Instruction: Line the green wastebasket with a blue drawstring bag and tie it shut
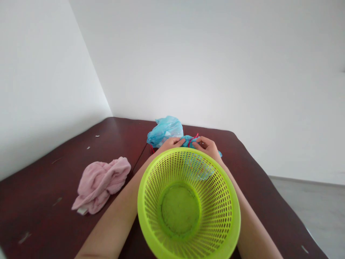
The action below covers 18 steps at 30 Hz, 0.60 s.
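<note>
Beyond the basket's far rim, my left hand [171, 144] is closed on the near edge of a crumpled blue plastic bag [188, 141] with a red drawstring [194, 137]. My right hand [207, 145] pinches the same gathered plastic from the other side, its fingers bent near the string. A second, puffed-up blue plastic bag [166, 128] lies just behind my left hand, with pale contents showing through; whether the two pieces of plastic join is hidden. Between my forearms a lime-green plastic basket [180, 208] tilts its open top toward me, with nothing inside, and covers part of the view.
A crumpled pink cloth [104, 183] with a white tag lies left of my left forearm. The dark red-brown table [48, 201] has a seam and small pale scraps on it. White walls [188, 64] rise behind and at left; grey floor [309, 201] shows at right.
</note>
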Motion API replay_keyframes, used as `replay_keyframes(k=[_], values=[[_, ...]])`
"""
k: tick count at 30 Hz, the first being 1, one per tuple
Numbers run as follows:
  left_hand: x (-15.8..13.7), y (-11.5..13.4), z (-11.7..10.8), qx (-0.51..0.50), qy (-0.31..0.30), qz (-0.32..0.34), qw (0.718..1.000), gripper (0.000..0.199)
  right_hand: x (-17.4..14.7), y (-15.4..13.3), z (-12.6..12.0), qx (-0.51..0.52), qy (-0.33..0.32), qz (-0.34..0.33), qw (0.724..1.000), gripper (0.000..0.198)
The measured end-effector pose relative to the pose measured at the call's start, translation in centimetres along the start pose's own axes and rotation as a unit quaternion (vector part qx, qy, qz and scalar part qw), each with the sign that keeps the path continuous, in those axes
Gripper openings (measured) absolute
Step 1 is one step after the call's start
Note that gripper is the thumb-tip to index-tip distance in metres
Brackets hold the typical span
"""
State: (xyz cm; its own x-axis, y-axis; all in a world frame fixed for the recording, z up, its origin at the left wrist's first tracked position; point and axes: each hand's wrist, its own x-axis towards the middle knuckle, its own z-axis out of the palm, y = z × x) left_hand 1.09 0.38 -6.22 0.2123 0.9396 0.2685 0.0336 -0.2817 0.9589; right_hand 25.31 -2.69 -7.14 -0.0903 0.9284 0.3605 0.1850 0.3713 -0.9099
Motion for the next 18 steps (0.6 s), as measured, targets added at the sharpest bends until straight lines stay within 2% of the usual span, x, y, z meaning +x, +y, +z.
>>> replay_keyframes(k=[3,5,10,15,18], values=[[0.5,-0.1,-0.9,0.055,-0.008,0.015,0.998,0.054,0.0,-0.7,-0.4,-0.019,0.028,-0.021,0.999,0.036],[0.6,0.2,-1.4,0.077,-0.007,0.034,0.996,0.061,-0.1,-1.2,-0.5,-0.024,0.049,-0.026,0.998,0.035],[0.2,0.9,-2.4,0.106,-0.005,0.064,0.992,0.061,-0.2,-1.6,-0.6,-0.042,0.104,-0.038,0.993,0.035],[-0.2,1.1,-3.2,0.136,0.003,0.070,0.988,0.058,-0.1,-1.7,-1.1,-0.036,0.132,-0.050,0.989,0.038],[-0.6,1.4,-3.0,0.135,0.029,0.078,0.987,0.043,-0.1,-1.8,-1.0,-0.027,0.135,-0.047,0.989,0.042]])
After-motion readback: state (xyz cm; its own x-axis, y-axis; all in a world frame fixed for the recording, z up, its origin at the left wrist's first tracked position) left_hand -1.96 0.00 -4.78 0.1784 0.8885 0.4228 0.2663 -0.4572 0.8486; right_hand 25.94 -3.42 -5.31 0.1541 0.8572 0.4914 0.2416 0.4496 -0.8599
